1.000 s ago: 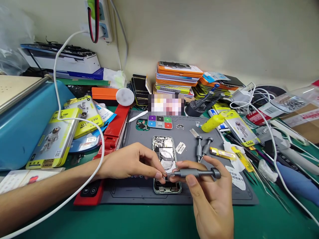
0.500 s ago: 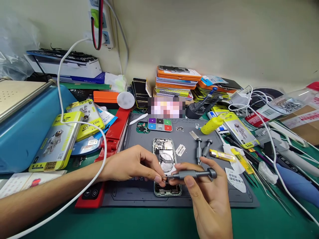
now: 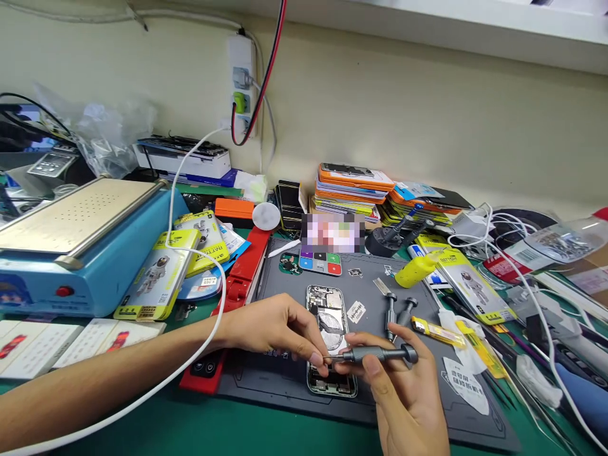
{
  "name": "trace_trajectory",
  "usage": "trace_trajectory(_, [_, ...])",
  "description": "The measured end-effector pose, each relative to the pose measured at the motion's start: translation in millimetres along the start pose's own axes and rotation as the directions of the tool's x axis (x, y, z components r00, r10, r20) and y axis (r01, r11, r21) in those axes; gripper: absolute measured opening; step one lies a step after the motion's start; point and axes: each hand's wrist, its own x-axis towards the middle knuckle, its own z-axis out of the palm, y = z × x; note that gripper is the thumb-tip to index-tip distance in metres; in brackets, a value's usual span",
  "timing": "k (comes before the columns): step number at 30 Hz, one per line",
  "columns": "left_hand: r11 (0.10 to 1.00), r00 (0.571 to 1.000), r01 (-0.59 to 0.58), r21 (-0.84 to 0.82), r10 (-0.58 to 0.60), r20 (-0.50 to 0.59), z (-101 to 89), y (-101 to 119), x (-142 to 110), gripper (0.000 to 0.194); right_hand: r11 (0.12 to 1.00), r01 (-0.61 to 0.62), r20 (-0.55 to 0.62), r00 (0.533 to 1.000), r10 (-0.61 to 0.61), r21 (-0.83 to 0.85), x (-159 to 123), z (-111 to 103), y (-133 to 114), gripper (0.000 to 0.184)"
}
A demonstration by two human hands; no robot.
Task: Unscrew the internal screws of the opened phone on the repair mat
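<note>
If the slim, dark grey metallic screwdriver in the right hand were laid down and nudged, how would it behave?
The slim, dark grey metallic screwdriver would probably roll, perhaps curving, since its body looks round and its end cap wider. Its metallic look suggests it is stiff and fairly heavy for its size. Its textured grip should resist slipping when picked up.

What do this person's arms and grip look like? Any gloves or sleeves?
The left grip is a bare human hand, without any visible glove, ring or watch; the right grip likewise. No sleeve shows on the left forearm; a white cable merely passes in front of it. The right forearm is out of view.
</note>
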Motion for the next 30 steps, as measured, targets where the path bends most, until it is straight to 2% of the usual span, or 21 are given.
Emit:
trace_trajectory(4, [1.000,1.000,-0.011,0.023,0.011,-0.005,0.9,1.4,0.9,0.030,1.000,0.005,-0.023,1.000,-0.004,0.026,2.8,0.5,-0.9,0.071])
trace_trajectory(9, [0.999,0.999,-0.028,0.035,0.028,-0.015,1.9,0.6,2.7,0.036,0.999,0.002,0.027,1.000,-0.004,0.053,9.5,-1.3,1.8,0.080])
trace_trajectory(15, [0.999,0.999,-0.036,0.020,0.036,-0.022,1.9,-1.4,3.0,0.043,0.998,0.027,-0.024,0.999,-0.026,0.058,2.4,5.3,-3.3,0.074])
trace_trajectory(22, [0.999,0.999,-0.031,-0.018,0.030,-0.023,1.6,2.4,2.0,0.041,1.000,0.005,0.008,1.000,-0.005,0.018,7.7,1.4,-3.4,0.077])
trace_trajectory(27, [0.999,1.000,-0.022,-0.033,0.021,-0.018,0.0,3.2,1.5,0.035,0.996,0.066,-0.098,0.993,-0.072,-0.063,-1.8,9.0,-8.1,0.067])
trace_trajectory(30, [0.999,1.000,-0.010,-0.048,0.010,-0.008,0.0,3.4,0.7,0.033,0.992,0.068,-0.124,0.989,-0.081,-0.104,-5.1,8.9,-7.5,0.065])
